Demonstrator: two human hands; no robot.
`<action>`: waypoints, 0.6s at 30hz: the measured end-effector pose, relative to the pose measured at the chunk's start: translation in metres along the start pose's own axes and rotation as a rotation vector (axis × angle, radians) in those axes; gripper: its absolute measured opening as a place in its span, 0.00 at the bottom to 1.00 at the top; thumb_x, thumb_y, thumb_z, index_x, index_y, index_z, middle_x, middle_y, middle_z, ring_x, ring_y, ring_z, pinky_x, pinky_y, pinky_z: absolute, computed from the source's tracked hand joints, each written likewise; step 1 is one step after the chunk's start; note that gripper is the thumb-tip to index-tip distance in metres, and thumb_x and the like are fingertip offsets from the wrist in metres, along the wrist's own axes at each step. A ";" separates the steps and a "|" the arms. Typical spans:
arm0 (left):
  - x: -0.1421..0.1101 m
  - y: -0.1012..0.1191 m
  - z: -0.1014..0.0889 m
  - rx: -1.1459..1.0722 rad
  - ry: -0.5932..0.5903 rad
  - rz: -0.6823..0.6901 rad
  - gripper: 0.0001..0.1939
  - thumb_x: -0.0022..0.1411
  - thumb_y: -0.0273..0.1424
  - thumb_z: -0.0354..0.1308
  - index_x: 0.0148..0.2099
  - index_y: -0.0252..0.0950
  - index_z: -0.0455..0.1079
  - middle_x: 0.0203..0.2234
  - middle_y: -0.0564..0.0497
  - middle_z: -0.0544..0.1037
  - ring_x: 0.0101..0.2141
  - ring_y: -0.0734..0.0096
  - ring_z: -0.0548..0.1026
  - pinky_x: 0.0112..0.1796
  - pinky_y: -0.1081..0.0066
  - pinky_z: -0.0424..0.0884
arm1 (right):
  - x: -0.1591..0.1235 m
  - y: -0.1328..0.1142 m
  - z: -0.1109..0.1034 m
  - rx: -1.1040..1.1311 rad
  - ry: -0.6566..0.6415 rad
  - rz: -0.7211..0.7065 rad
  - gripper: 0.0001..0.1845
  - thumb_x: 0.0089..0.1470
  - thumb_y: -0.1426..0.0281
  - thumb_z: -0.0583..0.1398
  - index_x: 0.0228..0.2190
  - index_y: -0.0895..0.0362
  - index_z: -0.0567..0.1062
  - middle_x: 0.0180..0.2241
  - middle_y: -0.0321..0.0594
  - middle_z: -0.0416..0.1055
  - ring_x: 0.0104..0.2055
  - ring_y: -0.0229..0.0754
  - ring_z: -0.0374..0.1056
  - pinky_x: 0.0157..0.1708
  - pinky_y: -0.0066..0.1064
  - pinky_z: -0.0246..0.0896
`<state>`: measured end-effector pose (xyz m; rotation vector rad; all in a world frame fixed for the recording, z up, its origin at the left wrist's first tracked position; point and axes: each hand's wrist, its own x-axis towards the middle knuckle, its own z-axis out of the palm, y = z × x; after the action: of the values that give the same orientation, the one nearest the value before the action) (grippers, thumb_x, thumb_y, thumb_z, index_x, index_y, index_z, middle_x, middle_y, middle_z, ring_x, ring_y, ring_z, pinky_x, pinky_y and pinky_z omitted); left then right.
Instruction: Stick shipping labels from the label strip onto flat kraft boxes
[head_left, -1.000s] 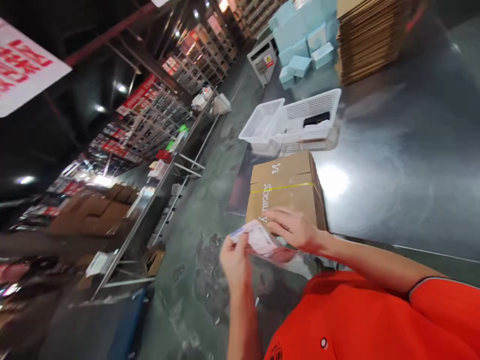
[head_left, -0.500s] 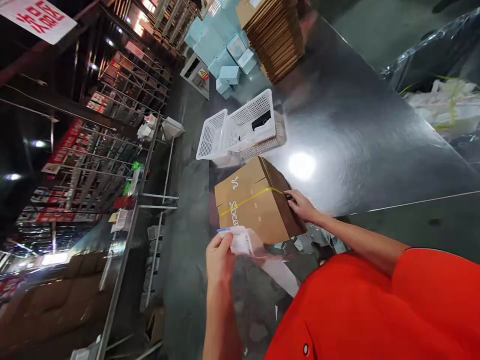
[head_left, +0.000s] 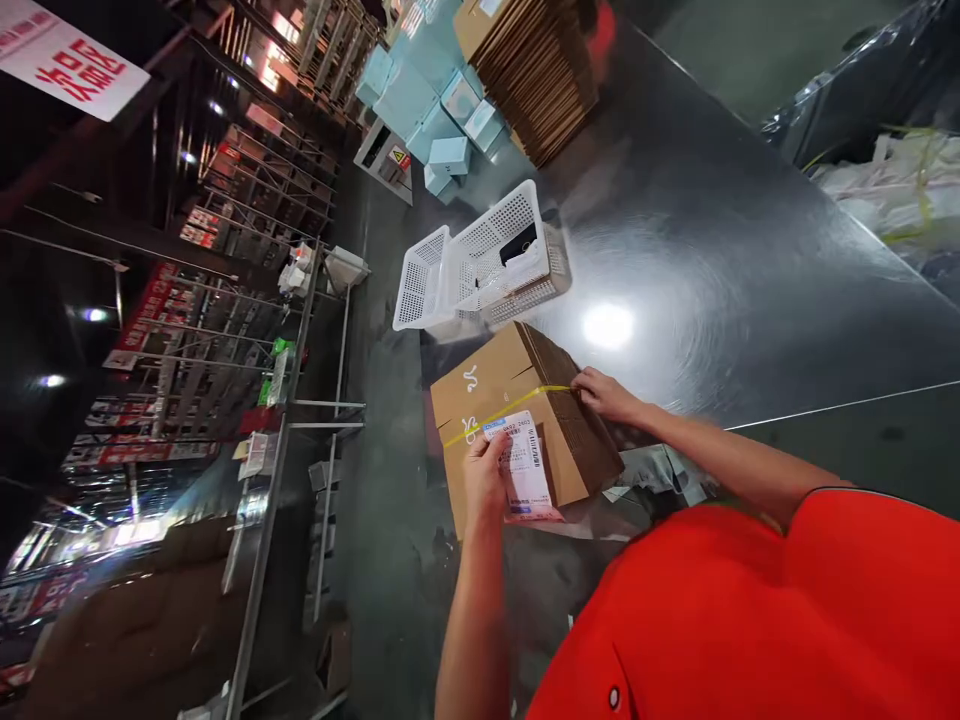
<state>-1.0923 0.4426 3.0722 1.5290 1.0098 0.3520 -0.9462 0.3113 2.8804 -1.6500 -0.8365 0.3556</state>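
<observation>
A bundle of flattened cardboard boxes (head_left: 491,375) lies on the dark table, tied round with a yellow strap (head_left: 510,406). My left hand (head_left: 486,478) pinches a printed shipping label (head_left: 526,462) by its upper left edge, thumb on top. The label lies over the top box's face, below the strap; whether it is stuck down I cannot tell. At the bundle's right side, my right hand (head_left: 604,394) has its fingers closed on the yellow strap where it crosses the stacked edges.
Beyond the bundle stand two white perforated baskets (head_left: 499,245), one with a black item inside. A tall stack of cardboard (head_left: 536,85) and several light-blue boxes (head_left: 431,95) are at the back. Scraps of plastic and paper (head_left: 656,470) lie near my body. Metal racks (head_left: 262,520) run along the left.
My left hand has moved right and up, bringing the label from the bundle's lower left edge onto its face. The label now faces up, more fully visible. My right hand stays at the strap.
</observation>
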 end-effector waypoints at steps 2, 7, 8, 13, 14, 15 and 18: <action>-0.001 0.000 0.000 -0.009 -0.005 0.008 0.16 0.41 0.36 0.70 0.32 0.32 0.75 0.26 0.53 0.77 0.25 0.77 0.73 0.29 0.76 0.69 | -0.004 0.001 -0.004 0.171 -0.039 0.038 0.10 0.53 0.73 0.53 0.36 0.61 0.71 0.36 0.42 0.64 0.39 0.38 0.62 0.42 0.29 0.59; -0.004 0.002 0.002 -0.014 -0.011 0.014 0.15 0.43 0.36 0.70 0.32 0.32 0.75 0.25 0.53 0.76 0.25 0.78 0.72 0.28 0.77 0.68 | 0.002 -0.004 0.000 0.285 -0.040 0.281 0.19 0.62 0.59 0.48 0.29 0.60 0.67 0.31 0.38 0.65 0.34 0.36 0.61 0.36 0.27 0.59; -0.004 0.002 0.002 -0.009 -0.008 0.009 0.15 0.44 0.36 0.70 0.32 0.32 0.74 0.25 0.53 0.76 0.25 0.78 0.72 0.28 0.77 0.68 | 0.005 -0.005 0.003 0.205 -0.027 0.287 0.18 0.62 0.60 0.48 0.29 0.60 0.67 0.31 0.38 0.66 0.35 0.37 0.61 0.37 0.27 0.59; -0.003 -0.003 -0.001 0.033 0.005 0.000 0.15 0.45 0.37 0.69 0.32 0.33 0.74 0.24 0.54 0.75 0.25 0.78 0.71 0.28 0.77 0.68 | 0.017 -0.001 0.007 -0.021 -0.030 0.290 0.08 0.60 0.69 0.54 0.31 0.61 0.69 0.35 0.43 0.68 0.38 0.39 0.63 0.40 0.28 0.57; -0.003 -0.004 -0.002 0.038 0.004 0.005 0.15 0.45 0.37 0.69 0.31 0.33 0.74 0.24 0.54 0.75 0.25 0.78 0.71 0.27 0.77 0.68 | 0.019 0.003 0.000 -0.046 -0.032 0.303 0.07 0.59 0.70 0.55 0.30 0.61 0.68 0.35 0.43 0.68 0.38 0.39 0.63 0.40 0.28 0.56; -0.002 -0.004 -0.003 0.040 0.002 0.010 0.15 0.45 0.37 0.69 0.31 0.33 0.73 0.24 0.55 0.75 0.24 0.78 0.71 0.27 0.77 0.67 | 0.020 0.009 -0.009 -0.075 -0.026 0.326 0.07 0.58 0.71 0.56 0.29 0.61 0.68 0.35 0.45 0.68 0.38 0.39 0.63 0.39 0.28 0.56; -0.001 -0.006 -0.005 0.031 0.004 0.005 0.15 0.44 0.38 0.69 0.30 0.33 0.73 0.23 0.55 0.75 0.24 0.78 0.70 0.27 0.77 0.67 | 0.025 0.034 -0.053 -0.161 0.059 0.447 0.07 0.58 0.80 0.54 0.27 0.64 0.66 0.37 0.54 0.67 0.43 0.42 0.64 0.42 0.30 0.54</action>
<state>-1.0983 0.4445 3.0683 1.5595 1.0194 0.3444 -0.8839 0.2885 2.8678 -1.9873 -0.4537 0.5561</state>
